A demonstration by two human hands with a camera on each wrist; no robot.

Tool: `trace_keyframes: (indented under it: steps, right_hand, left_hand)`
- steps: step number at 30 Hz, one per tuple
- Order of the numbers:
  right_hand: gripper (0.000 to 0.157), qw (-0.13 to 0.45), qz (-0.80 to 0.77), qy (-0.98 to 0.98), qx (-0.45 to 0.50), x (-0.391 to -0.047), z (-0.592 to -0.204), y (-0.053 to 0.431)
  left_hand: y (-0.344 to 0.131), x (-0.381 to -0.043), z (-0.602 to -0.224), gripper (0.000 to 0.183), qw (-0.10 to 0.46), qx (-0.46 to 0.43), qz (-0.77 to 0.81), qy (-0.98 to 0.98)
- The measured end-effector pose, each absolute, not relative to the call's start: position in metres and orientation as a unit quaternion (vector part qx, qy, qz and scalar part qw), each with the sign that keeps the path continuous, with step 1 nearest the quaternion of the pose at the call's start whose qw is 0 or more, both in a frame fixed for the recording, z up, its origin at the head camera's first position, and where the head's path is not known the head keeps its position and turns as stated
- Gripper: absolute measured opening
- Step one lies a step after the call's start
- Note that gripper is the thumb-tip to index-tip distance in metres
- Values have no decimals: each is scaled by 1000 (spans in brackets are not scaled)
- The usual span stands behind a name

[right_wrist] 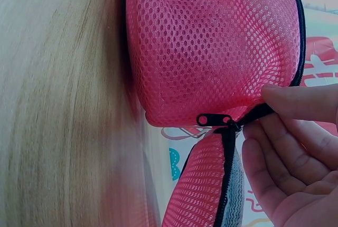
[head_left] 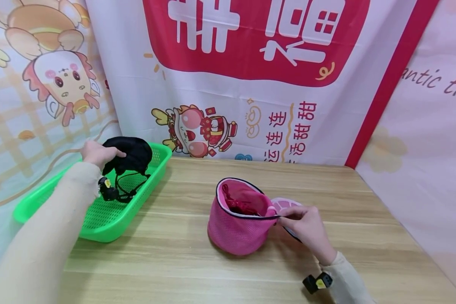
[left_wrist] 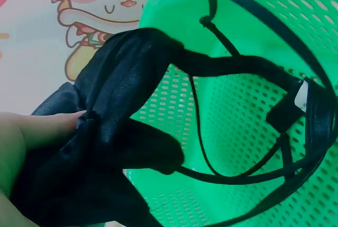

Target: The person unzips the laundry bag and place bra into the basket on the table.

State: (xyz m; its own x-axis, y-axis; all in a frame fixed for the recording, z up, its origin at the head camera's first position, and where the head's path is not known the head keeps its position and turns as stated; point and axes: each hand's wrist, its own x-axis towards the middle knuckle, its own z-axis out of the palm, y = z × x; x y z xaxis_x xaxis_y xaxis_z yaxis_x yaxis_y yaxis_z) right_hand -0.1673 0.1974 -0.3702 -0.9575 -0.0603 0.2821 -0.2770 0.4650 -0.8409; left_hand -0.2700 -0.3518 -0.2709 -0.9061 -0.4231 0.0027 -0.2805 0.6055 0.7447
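My left hand (head_left: 98,154) grips a black bra (head_left: 130,153) by its smooth padded part, over the green basket. In the left wrist view, the thumb presses into the folded fabric of the bra (left_wrist: 127,74), and thin straps loop down toward the basket floor. A pink mesh laundry bag (head_left: 239,232) stands upright on the table with its top unzipped. Some dark red fabric (head_left: 239,206) lies inside it. My right hand (head_left: 307,228) pinches the bag's black-edged rim. Close to those fingers, the right wrist view shows the black zipper pull (right_wrist: 214,120) and the hanging lid (right_wrist: 198,185).
The green perforated basket (head_left: 110,234) stands at the left of the wooden table (head_left: 167,270), by the cloth-covered wall. The bag's round lid (head_left: 286,203) folds out to the right behind my right hand. A printed banner (head_left: 212,90) hangs along the back edge.
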Motion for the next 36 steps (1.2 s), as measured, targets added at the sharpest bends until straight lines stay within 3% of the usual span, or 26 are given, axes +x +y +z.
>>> trace_keyframes:
  steps: [13,19,23,32,36]
  right_hand:
    - [12,107,505,-851,99,-169,-371,196]
    - [11,105,504,-851,100,-170,-371,197]
    - [11,104,503,-852,98,-170,-371,197]
    - [11,105,509,-849,96,-169,-370,197]
    - [12,111,508,-849,98,-169,-370,197]
  left_hand:
    - [-353,-271,-276,74,39,179,-334,-925]
    - [-345,-270,-273,101,-71,131,-344,-927]
    - [-336,-271,-267,105,-105,98,-338,-930]
    - [-295,-280,-253,88,-66,66,-359,-929]
    - [-273,-282,-251,64,-54,61,-372,-925]
